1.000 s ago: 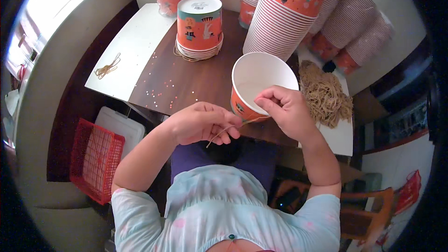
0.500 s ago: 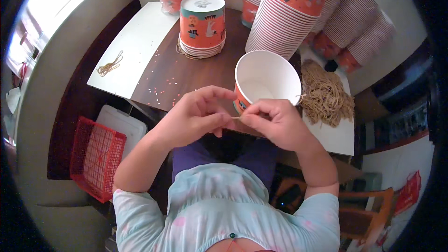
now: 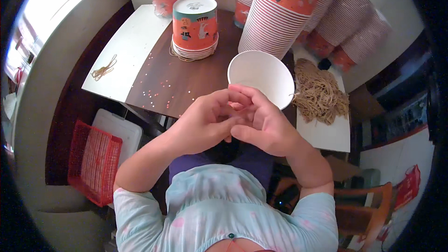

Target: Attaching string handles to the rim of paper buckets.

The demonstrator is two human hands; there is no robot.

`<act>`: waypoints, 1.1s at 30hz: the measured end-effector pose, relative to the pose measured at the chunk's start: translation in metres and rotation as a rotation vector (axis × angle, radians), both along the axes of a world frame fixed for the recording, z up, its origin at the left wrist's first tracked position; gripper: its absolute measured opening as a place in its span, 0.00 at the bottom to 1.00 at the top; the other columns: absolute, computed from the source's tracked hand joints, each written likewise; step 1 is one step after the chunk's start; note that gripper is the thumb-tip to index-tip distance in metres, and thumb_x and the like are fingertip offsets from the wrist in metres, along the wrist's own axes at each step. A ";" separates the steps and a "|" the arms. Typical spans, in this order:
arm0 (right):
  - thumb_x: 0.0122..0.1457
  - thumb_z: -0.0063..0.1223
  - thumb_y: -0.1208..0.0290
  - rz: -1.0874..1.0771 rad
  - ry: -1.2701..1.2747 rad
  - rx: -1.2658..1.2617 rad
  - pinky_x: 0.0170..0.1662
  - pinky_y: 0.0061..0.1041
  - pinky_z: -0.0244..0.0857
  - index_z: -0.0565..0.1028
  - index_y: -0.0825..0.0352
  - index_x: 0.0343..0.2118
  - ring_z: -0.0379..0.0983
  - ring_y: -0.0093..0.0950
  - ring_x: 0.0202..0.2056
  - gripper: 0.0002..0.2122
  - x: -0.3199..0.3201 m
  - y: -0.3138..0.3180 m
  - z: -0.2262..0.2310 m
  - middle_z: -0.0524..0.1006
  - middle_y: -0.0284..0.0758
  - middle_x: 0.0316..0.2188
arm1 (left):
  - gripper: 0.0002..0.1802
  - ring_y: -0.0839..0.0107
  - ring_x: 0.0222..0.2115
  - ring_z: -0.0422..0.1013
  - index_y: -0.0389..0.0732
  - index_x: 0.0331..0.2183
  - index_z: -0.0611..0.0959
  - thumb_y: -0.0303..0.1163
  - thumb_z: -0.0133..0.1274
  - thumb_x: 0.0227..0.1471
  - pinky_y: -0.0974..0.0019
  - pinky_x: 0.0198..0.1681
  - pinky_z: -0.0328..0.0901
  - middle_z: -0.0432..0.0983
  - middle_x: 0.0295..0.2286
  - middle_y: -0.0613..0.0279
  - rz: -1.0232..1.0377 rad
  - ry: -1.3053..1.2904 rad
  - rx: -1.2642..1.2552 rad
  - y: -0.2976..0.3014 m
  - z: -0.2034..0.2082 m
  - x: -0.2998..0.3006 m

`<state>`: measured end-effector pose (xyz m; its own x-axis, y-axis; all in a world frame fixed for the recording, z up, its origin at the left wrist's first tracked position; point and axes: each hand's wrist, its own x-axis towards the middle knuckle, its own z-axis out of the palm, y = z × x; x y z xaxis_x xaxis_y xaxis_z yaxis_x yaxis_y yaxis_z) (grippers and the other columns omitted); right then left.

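My left hand and my right hand meet in front of my body, at the near side of the white paper bucket. My left fingers are curled with the thumb pressed in; whatever they hold is hidden. The right fingers arch over toward the left ones, the right thumb apart from them and reaching left. No cord shows between the hands now. The bucket leans with its open mouth toward me, and a bit of tan cord sits at its right rim. My hands cover its lower front.
A tan cord heap lies right. Behind are a tall bucket stack and a shorter upturned stack with cords around its rims. A loose cord bundle lies left. A red basket stands below the table's left side.
My hands have come together, the right moving left and its fingers opening from a pinch on a thin cord. That cord has gone from sight. The view has shifted slightly.
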<state>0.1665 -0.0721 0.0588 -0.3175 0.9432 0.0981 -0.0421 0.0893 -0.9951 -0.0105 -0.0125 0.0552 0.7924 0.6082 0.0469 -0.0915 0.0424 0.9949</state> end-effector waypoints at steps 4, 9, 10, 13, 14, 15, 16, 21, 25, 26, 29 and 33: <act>0.53 0.56 0.75 -0.072 -0.045 -0.076 0.39 0.19 0.67 0.62 0.71 0.52 0.70 0.19 0.36 0.24 0.004 -0.001 -0.002 0.71 0.37 0.42 | 0.18 0.76 0.30 0.74 0.34 0.47 0.68 0.26 0.48 0.54 0.75 0.28 0.68 0.76 0.36 0.59 -0.080 -0.006 -0.181 0.006 -0.004 -0.003; 0.53 0.56 0.74 -0.263 -0.343 0.069 0.29 0.18 0.65 0.75 0.71 0.37 0.70 0.17 0.25 0.10 0.007 -0.001 0.000 0.76 0.32 0.27 | 0.17 0.70 0.30 0.75 0.34 0.46 0.70 0.31 0.46 0.56 0.72 0.30 0.70 0.76 0.35 0.56 0.001 -0.123 -0.399 0.004 -0.017 -0.005; 0.52 0.56 0.75 -0.281 -0.432 0.150 0.28 0.18 0.64 0.76 0.70 0.35 0.70 0.18 0.25 0.08 0.010 -0.001 -0.003 0.75 0.32 0.26 | 0.17 0.68 0.30 0.75 0.34 0.46 0.71 0.32 0.46 0.57 0.71 0.30 0.70 0.76 0.35 0.55 0.043 -0.157 -0.442 0.004 -0.019 -0.006; 0.51 0.57 0.75 -0.305 -0.474 0.208 0.28 0.19 0.63 0.78 0.69 0.30 0.70 0.19 0.25 0.05 0.016 0.000 -0.008 0.74 0.31 0.25 | 0.15 0.69 0.27 0.75 0.34 0.42 0.74 0.34 0.45 0.57 0.71 0.29 0.70 0.77 0.32 0.54 0.073 -0.133 -0.435 0.004 -0.024 -0.003; 0.51 0.58 0.75 -0.307 -0.427 0.180 0.29 0.20 0.64 0.78 0.68 0.29 0.70 0.20 0.25 0.04 0.017 0.000 -0.008 0.74 0.32 0.24 | 0.15 0.69 0.27 0.75 0.34 0.42 0.74 0.34 0.45 0.57 0.71 0.29 0.70 0.77 0.32 0.54 0.070 -0.136 -0.436 0.005 -0.026 -0.004; 0.51 0.58 0.75 -0.309 -0.430 0.179 0.29 0.20 0.64 0.78 0.68 0.29 0.70 0.20 0.25 0.04 0.018 0.001 -0.011 0.74 0.32 0.24 | 0.14 0.73 0.27 0.74 0.36 0.40 0.75 0.36 0.46 0.57 0.73 0.31 0.69 0.77 0.31 0.58 0.037 -0.075 -0.421 0.007 -0.028 -0.006; 0.51 0.58 0.75 -0.300 -0.378 0.221 0.30 0.20 0.64 0.79 0.68 0.29 0.70 0.21 0.27 0.04 0.019 0.003 -0.013 0.74 0.32 0.25 | 0.13 0.78 0.27 0.73 0.37 0.37 0.77 0.37 0.47 0.57 0.75 0.33 0.67 0.77 0.29 0.61 0.005 -0.015 -0.404 0.007 -0.029 -0.007; 0.50 0.59 0.73 -0.267 -0.477 0.530 0.35 0.20 0.67 0.79 0.68 0.34 0.71 0.24 0.31 0.08 0.013 -0.001 -0.014 0.72 0.34 0.32 | 0.14 0.79 0.25 0.72 0.38 0.33 0.78 0.40 0.49 0.56 0.76 0.30 0.67 0.77 0.27 0.62 -0.099 -0.087 -0.619 0.000 -0.032 -0.003; 0.50 0.59 0.73 -0.226 -0.505 0.584 0.34 0.21 0.67 0.78 0.68 0.36 0.72 0.26 0.31 0.10 0.012 -0.004 -0.013 0.71 0.35 0.33 | 0.09 0.80 0.25 0.71 0.38 0.31 0.79 0.34 0.51 0.54 0.77 0.29 0.68 0.77 0.27 0.62 -0.137 -0.163 -0.712 -0.002 -0.035 -0.004; 0.50 0.59 0.73 -0.196 -0.493 0.609 0.34 0.21 0.67 0.77 0.68 0.38 0.72 0.26 0.31 0.12 0.010 -0.005 -0.011 0.71 0.35 0.34 | 0.07 0.80 0.25 0.71 0.38 0.31 0.79 0.31 0.52 0.54 0.78 0.29 0.68 0.77 0.27 0.63 -0.138 -0.196 -0.752 -0.002 -0.037 -0.003; 0.50 0.59 0.75 -0.158 -0.473 0.641 0.32 0.21 0.67 0.76 0.68 0.42 0.71 0.25 0.30 0.14 0.010 -0.005 -0.013 0.71 0.35 0.34 | 0.05 0.79 0.24 0.71 0.38 0.31 0.79 0.29 0.52 0.54 0.78 0.29 0.68 0.76 0.27 0.63 -0.108 -0.184 -0.746 -0.003 -0.039 -0.005; 0.51 0.57 0.77 -0.182 -0.415 0.262 0.30 0.22 0.66 0.75 0.68 0.40 0.70 0.25 0.26 0.12 0.009 -0.014 -0.003 0.70 0.34 0.33 | 0.06 0.79 0.25 0.71 0.37 0.31 0.80 0.29 0.52 0.53 0.77 0.30 0.67 0.76 0.27 0.63 -0.063 -0.200 -0.694 -0.005 -0.043 -0.005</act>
